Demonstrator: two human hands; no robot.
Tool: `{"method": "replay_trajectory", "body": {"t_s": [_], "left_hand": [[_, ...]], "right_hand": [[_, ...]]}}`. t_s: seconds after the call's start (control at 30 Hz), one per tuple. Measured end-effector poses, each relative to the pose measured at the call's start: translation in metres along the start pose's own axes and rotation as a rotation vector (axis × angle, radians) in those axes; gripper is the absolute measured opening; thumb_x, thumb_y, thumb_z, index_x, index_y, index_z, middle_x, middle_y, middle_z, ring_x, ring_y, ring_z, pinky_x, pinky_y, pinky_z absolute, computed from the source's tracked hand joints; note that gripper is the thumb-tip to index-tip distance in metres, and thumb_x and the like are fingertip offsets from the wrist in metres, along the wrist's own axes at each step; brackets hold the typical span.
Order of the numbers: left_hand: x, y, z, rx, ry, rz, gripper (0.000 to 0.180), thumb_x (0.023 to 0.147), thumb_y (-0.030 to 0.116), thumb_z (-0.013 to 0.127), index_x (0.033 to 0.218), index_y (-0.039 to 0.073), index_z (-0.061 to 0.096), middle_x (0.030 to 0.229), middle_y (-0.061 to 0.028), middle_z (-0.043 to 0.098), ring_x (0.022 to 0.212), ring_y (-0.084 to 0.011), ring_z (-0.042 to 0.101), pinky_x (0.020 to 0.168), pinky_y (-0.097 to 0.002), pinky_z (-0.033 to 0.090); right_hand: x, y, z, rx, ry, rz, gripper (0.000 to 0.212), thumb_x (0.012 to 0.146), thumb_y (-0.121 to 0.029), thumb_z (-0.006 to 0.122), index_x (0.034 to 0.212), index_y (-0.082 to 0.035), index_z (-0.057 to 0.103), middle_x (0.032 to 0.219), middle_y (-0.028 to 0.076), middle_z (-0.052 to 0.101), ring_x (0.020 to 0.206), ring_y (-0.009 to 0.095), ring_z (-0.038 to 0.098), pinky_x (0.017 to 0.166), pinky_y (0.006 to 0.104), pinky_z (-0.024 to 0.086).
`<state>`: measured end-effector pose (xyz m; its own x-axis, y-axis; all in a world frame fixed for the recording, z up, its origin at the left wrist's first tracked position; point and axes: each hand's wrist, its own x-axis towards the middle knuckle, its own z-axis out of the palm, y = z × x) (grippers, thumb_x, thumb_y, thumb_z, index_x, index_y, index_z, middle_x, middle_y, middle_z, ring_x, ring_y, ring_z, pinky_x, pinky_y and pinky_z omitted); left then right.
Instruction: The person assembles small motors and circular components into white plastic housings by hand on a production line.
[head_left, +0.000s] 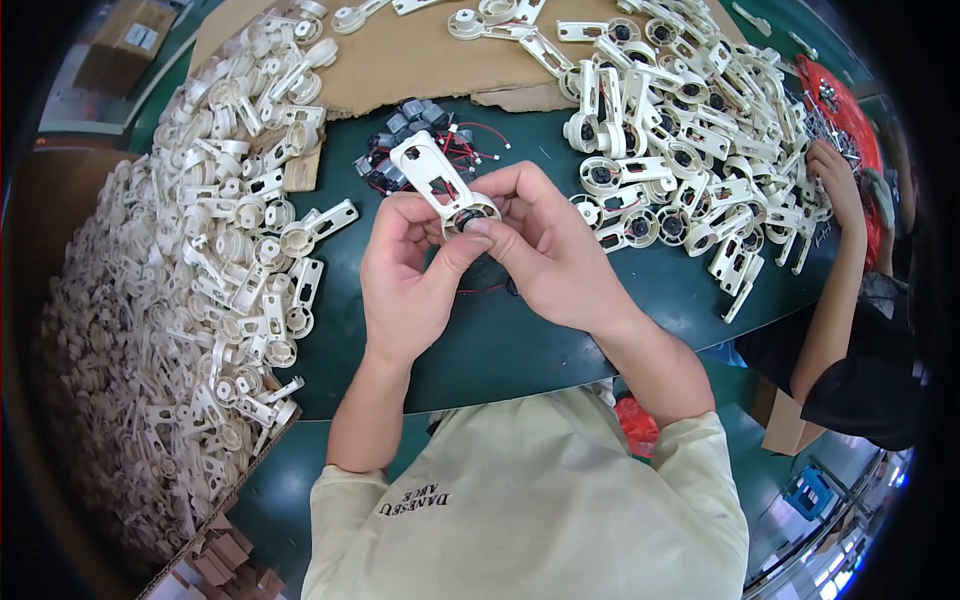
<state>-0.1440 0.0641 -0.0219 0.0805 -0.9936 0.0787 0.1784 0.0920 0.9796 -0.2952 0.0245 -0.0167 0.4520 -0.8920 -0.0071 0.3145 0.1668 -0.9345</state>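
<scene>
Between my two hands, over the middle of the green table, is a white plastic housing [428, 165] with a long slotted arm and a round ring end. A dark round part, perhaps a small motor, sits in the ring, and both thumbs press at it. My left hand [408, 275] grips the ring from the left. My right hand [545, 245] closes on it from the right, fingers curled behind. Just beyond my hands lies a heap of small grey motors [405, 125] with red wires and white plugs. What the fingertips hold behind the ring is hidden.
A large pile of white housings [230, 240] fills a carton on the left. Housings with dark centres [670, 150] are heaped at the right. Cardboard [430, 60] covers the table's far side. A co-worker's hand [835, 175] reaches to screws [830, 130] on a red bag.
</scene>
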Motion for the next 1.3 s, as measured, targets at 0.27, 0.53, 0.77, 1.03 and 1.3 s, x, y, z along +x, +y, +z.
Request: {"method": "replay_trajectory", "body": {"t_s": [0.27,0.53,0.77,1.03,1.3], "left_hand": [[0.007,0.012,-0.02,0.334,-0.07,0.059,0.03,0.083,0.002,0.075,0.108,0.0,0.06,0.101,-0.0059,0.061,0.084,-0.0104,0.06,0.077,-0.0248,0.049],[0.002,0.033,-0.092,1.523,0.063,-0.118,0.046,0.076,0.012,0.078,0.119,0.003,0.061,0.119,-0.0157,0.059,0.113,-0.0357,0.053,0.097,-0.0443,0.042],[0.008,0.027,-0.079,1.163,0.007,-0.054,0.029,0.085,0.007,0.069,0.112,-0.002,0.062,0.106,-0.0168,0.061,0.088,-0.0327,0.063,0.078,-0.0381,0.05],[0.002,0.029,-0.088,1.086,0.127,-0.018,0.038,0.083,0.011,0.074,0.115,-0.004,0.061,0.111,-0.0168,0.06,0.096,-0.0292,0.061,0.082,-0.0357,0.05],[-0.001,0.033,-0.092,1.203,0.043,-0.224,0.034,0.08,0.016,0.077,0.104,-0.003,0.062,0.103,-0.0152,0.061,0.084,-0.0306,0.065,0.077,-0.038,0.052]], "right_hand": [[0.006,-0.012,-0.007,-0.118,0.03,-0.001,0.021,0.093,-0.002,0.063,0.112,0.0,0.054,0.09,0.002,0.061,0.077,0.006,0.058,0.068,0.0217,0.048],[0.018,-0.029,-0.035,-1.116,0.579,-0.59,0.026,0.085,-0.004,0.067,0.11,0.002,0.062,0.1,0.017,0.062,0.096,0.034,0.062,0.086,0.041,0.048],[0.028,0.018,0.007,-1.415,0.011,-0.436,0.035,0.08,-0.014,0.073,0.113,-0.005,0.065,0.123,0.014,0.057,0.104,0.033,0.057,0.088,0.0417,0.048],[0.036,-0.008,0.031,-1.418,-0.063,-0.376,0.027,0.084,-0.014,0.07,0.108,-0.003,0.064,0.109,0.016,0.06,0.095,0.032,0.062,0.081,0.0415,0.052],[0.062,0.014,0.044,-1.328,-0.188,-0.26,0.032,0.081,-0.017,0.075,0.105,-0.006,0.056,0.102,0.013,0.058,0.093,0.034,0.063,0.076,0.0446,0.052]]}}
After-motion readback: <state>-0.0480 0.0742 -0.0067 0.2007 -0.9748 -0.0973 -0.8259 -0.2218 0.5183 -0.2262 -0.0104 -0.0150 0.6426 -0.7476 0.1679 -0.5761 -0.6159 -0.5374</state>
